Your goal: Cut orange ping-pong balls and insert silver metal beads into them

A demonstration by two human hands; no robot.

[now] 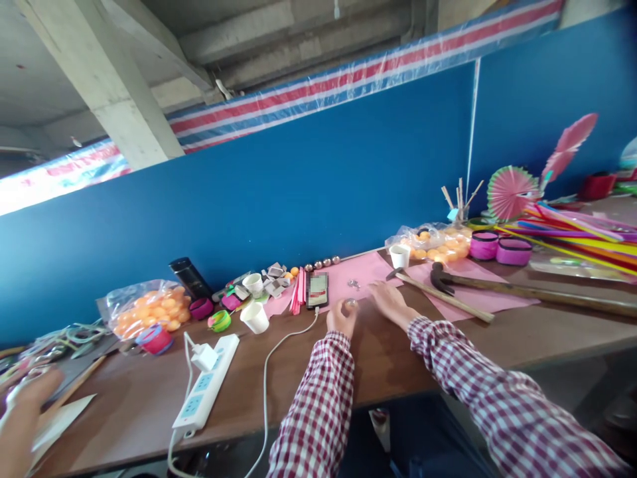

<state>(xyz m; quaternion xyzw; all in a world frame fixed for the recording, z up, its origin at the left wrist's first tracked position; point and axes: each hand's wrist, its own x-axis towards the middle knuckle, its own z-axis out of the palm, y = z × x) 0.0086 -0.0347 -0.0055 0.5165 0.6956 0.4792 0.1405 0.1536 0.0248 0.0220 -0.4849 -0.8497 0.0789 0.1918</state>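
My left hand is closed at the table's middle, fingers curled round a small shiny silver ball. Stretched flat over the edge of a pink sheet, my right hand has its fingers out and appears to hold nothing. Small silvery pieces lie on that sheet just beyond both hands. A phone on a charging cable sits left of my left hand. Several shiny metal balls stand in a row behind it. To the right of my right hand lies a wooden-handled hammer.
A larger hammer points rightward. White paper cups, a power strip, bags of orange balls and purple tape rolls crowd the brown table. A blue partition stands behind. Another person's blurred hand shows at far left.
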